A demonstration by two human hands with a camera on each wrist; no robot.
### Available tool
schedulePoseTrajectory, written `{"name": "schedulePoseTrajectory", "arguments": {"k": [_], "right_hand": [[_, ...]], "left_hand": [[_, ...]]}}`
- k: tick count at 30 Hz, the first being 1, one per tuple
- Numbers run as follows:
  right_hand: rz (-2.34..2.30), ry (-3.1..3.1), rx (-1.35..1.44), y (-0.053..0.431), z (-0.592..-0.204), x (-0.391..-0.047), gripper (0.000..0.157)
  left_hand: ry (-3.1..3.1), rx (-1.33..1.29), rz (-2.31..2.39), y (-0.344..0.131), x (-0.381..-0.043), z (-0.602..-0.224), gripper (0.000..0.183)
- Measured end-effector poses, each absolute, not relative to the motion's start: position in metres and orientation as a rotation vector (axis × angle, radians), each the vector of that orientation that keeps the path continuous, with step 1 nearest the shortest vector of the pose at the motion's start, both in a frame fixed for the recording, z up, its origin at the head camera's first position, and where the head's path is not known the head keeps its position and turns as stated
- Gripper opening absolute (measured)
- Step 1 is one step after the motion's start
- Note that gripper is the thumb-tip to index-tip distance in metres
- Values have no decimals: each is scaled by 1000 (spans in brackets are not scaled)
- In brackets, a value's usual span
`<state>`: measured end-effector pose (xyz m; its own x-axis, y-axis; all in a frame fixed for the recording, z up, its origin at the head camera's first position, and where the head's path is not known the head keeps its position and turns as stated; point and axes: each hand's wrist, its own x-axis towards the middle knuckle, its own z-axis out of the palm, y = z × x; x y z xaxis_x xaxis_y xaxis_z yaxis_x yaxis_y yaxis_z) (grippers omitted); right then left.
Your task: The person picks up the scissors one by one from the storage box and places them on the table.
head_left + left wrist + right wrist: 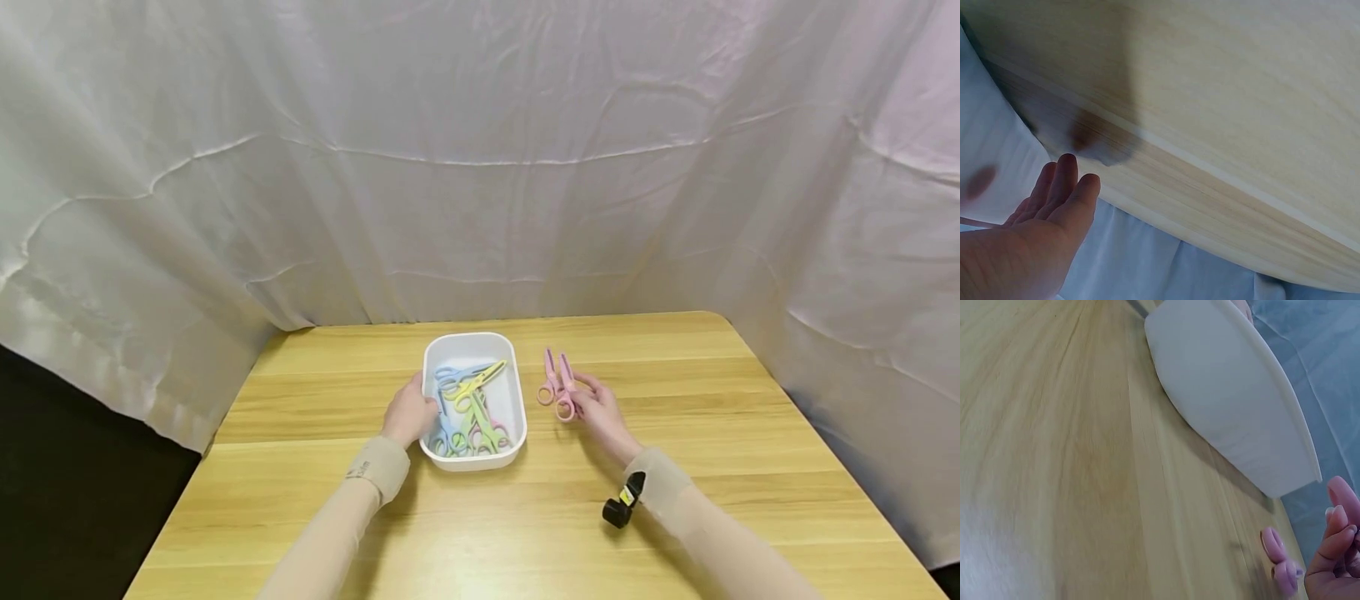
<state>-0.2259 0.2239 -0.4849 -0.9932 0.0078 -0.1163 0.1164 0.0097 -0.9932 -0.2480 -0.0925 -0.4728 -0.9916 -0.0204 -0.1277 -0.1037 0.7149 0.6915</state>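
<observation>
In the head view my left hand [408,414] is at the left side of a white plastic bin [517,433], its thumb over the rim. The left wrist view shows the fingers [1063,187] stretched along the bin's outer wall [997,144]. Inside the bin lie several scissors: blue scissors [450,443], yellow scissors [471,388], green scissors [486,432] and partly covered pink ones. My right hand [603,419] pinches pink scissors [566,385] by the handles, blades pointing away. Just left of them, another pair of pink scissors [550,381] lies on the table.
The wooden table [675,367] carries the bin near its far half. Pale curtains [487,200] hang behind and along both sides. A small black camera [619,508] is strapped at my right wrist.
</observation>
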Motion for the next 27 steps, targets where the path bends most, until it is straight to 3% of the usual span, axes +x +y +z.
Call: {"name": "schedulePoseTrajectory", "arguments": {"k": [11,27], "right_hand": [[-2155,2148,206,244,-488,-227,55],[-1953,2273,207,279,-498,-257,58]], "left_hand": [[2814,-100,1138,-91,-241,-474,68],[2815,-92,1149,-92,-247,-472,70]]}}
